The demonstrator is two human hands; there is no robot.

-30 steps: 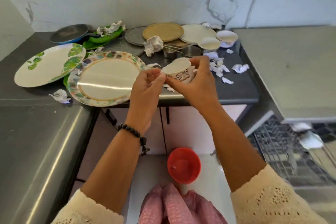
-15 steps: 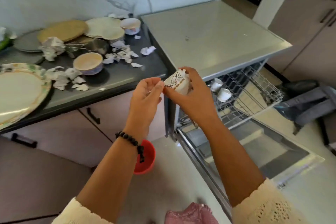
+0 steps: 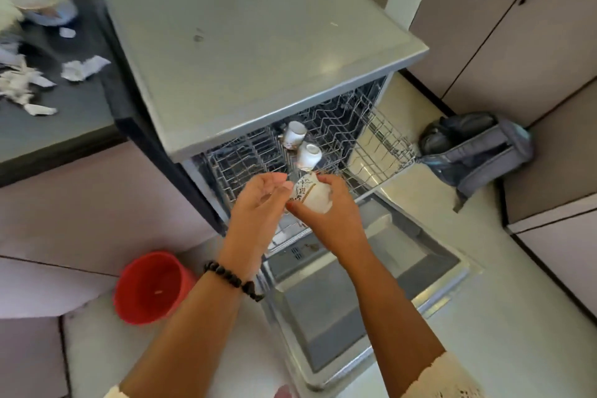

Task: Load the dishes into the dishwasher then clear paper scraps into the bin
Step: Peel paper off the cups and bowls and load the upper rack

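My right hand (image 3: 326, 213) grips a white patterned cup (image 3: 311, 194), turned on its side, above the front of the dishwasher's pulled-out upper rack (image 3: 381, 142). My left hand (image 3: 261, 200) is beside the cup with relaxed fingers, its fingertips at the cup's rim. Two white cups (image 3: 302, 145) sit upside down in the rack just behind. The dishwasher door (image 3: 355, 294) lies open below my hands. Paper scraps (image 3: 84, 68) lie on the dark counter (image 3: 64, 126) at the left.
A red bin (image 3: 150, 287) stands on the floor left of the open door. A grey backpack (image 3: 475, 149) rests on the floor at the right by the cabinets. Bowls (image 3: 42, 3) stand at the counter's far left, blurred. The dishwasher's flat top (image 3: 242, 29) is bare.
The view swung right from the counter to the dishwasher. Both hands carried the cup from over the counter's edge to above the upper rack, and the cup tipped onto its side.
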